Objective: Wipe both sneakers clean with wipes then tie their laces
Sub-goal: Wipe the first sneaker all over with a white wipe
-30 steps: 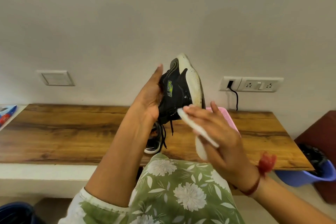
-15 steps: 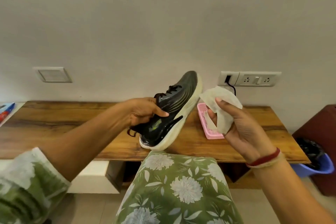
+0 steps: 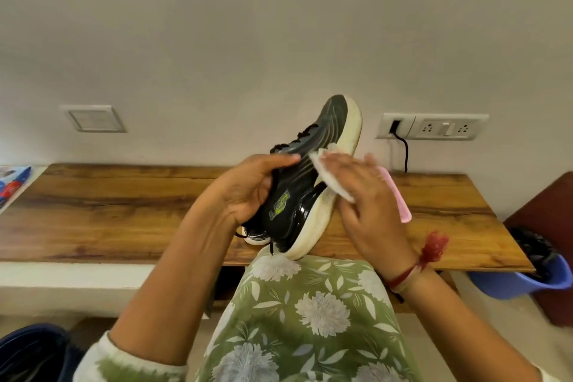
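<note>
Plainly the wiping step is in hand, on the first of the pair. The left hand has its grip closed round the collar of the black sneaker, thumb over the top. The shoe is held up off the worktop, with its heel down by the knee and its toe tilted up toward the wall. The right hand lies with fingers fairly flat over a white wipe. It presses the wipe against the shoe's side, where the dark upper meets the pale sole, so that grip is a pressing one and not a closed one.

The next move likely calls for a steady hold on the left while the wipe is drawn along the sole edge toward the toe or heel. The shoe would then be turned to reach the far side. The laces look loose, and tying comes later.

By count there are two sneakers: the one in hand, and a second sneaker lying on the worktop and mostly hidden behind the left hand. One wipe is in view. One pink tray sits on the worktop behind the right hand. There are two bins, a blue bin at the right and a dark bin at the lower left.
</note>
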A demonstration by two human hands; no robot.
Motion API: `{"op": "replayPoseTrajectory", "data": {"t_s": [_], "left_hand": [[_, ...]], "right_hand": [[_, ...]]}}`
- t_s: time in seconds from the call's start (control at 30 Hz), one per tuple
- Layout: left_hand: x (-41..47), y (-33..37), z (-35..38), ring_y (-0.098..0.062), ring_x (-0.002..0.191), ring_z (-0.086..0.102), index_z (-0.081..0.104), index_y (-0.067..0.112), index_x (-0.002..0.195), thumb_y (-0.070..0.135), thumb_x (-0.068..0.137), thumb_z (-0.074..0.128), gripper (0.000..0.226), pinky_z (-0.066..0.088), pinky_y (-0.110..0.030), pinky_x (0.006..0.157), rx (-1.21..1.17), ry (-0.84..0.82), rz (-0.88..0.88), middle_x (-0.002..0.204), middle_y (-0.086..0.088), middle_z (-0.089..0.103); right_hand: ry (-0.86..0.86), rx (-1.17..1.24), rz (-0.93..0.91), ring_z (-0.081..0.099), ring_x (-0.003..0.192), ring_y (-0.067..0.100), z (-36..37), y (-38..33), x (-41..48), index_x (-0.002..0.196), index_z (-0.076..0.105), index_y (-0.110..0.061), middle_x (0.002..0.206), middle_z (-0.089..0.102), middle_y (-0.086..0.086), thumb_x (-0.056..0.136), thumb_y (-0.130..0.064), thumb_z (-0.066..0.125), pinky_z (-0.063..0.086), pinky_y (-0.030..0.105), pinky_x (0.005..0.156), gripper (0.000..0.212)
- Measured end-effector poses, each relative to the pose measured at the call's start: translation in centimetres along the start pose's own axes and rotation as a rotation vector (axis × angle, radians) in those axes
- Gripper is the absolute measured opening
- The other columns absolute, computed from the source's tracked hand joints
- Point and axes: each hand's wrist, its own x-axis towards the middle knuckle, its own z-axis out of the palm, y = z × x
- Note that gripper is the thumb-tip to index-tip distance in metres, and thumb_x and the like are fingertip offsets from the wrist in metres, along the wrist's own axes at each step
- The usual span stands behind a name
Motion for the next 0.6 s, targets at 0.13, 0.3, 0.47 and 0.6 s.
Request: {"op": "replayPoseTrajectory", "data": {"t_s": [0.13, 0.3, 0.47, 0.6], "left_hand": [[0.1, 1.0, 0.8, -0.015, 0.069, 0.067, 0.069, 0.012, 0.094, 0.036, 0.094, 0.051, 0.030, 0.055, -0.024, 0.067, -0.008, 0.001, 0.043, 0.081, -0.004, 0.072], [-0.2, 1.1, 1.4, -0.016, 0.071, 0.067, 0.069, 0.010, 0.095, 0.040, 0.096, 0.047, 0.036, 0.055, -0.025, 0.069, 0.007, 0.013, 0.031, 0.081, -0.005, 0.071], [-0.2, 1.4, 1.9, -0.021, 0.084, 0.066, 0.067, 0.004, 0.110, 0.045, 0.094, 0.048, 0.049, 0.050, -0.036, 0.091, 0.023, 0.032, 0.030, 0.094, -0.010, 0.070], [-0.2, 1.6, 2.2, -0.016, 0.075, 0.068, 0.069, 0.010, 0.098, 0.045, 0.095, 0.045, 0.042, 0.053, -0.027, 0.076, 0.022, 0.036, 0.051, 0.084, -0.005, 0.072]], "right_hand": [[-0.184, -0.045, -0.149, 0.028, 0.140, 0.015, 0.5, -1.0, -1.6, 0.141, 0.040, -0.007, 0.147, 0.038, 0.005, 0.092, -0.018, 0.039, 0.015, 0.028, 0.118, 0.050], [-0.219, -0.168, -0.169, 0.034, 0.137, 0.018, -1.3, 0.4, -0.4, 0.139, 0.042, -0.005, 0.146, 0.040, 0.008, 0.089, -0.017, 0.040, 0.020, 0.040, 0.115, 0.052], [-0.294, -0.185, -0.337, 0.036, 0.137, 0.019, -0.8, -1.1, -1.2, 0.138, 0.044, -0.003, 0.145, 0.042, 0.010, 0.095, -0.022, 0.037, 0.019, 0.033, 0.118, 0.047], [-0.207, -0.093, -0.189, 0.033, 0.139, 0.017, -1.1, -0.8, -0.3, 0.139, 0.044, -0.004, 0.147, 0.040, 0.008, 0.091, -0.016, 0.042, 0.019, 0.036, 0.118, 0.049]]}}
